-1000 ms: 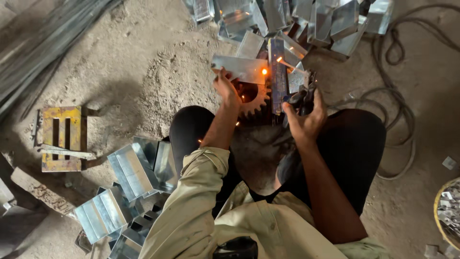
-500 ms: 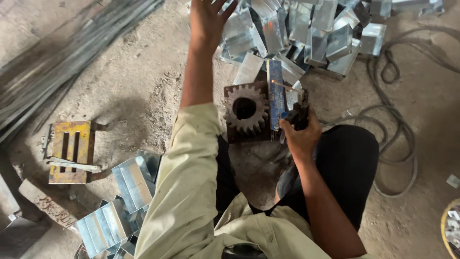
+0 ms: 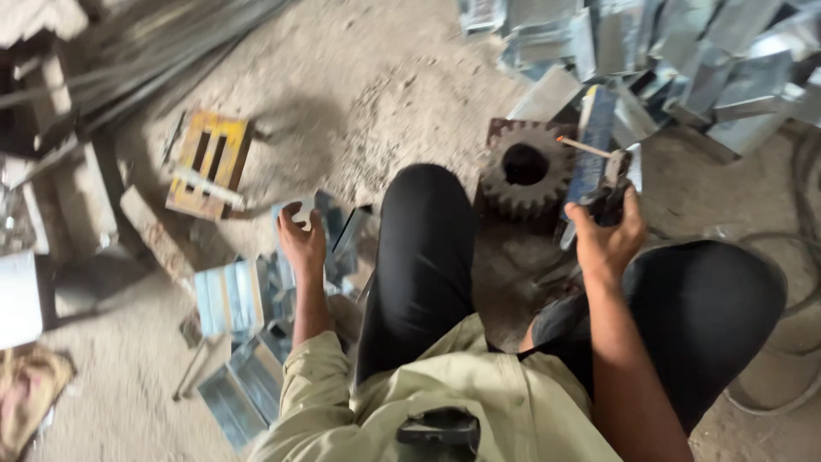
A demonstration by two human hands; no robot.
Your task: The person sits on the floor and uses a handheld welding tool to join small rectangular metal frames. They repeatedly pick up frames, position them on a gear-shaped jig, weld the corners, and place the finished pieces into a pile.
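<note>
Metal channel pile (image 3: 684, 51) cut by top edge; rods (image 3: 145, 60) motion-blurred

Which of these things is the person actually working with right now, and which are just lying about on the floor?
In use:
- left hand on a shiny metal piece
- right hand gripping a welding holder with its rod
- toothed gear

Lying about:
- yellow metal block
- pile of metal pieces
- cable
- long rods

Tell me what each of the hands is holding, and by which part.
The right hand grips a welding electrode holder by its handle. The left hand holds a small galvanized metal piece by its lower edge.
</note>
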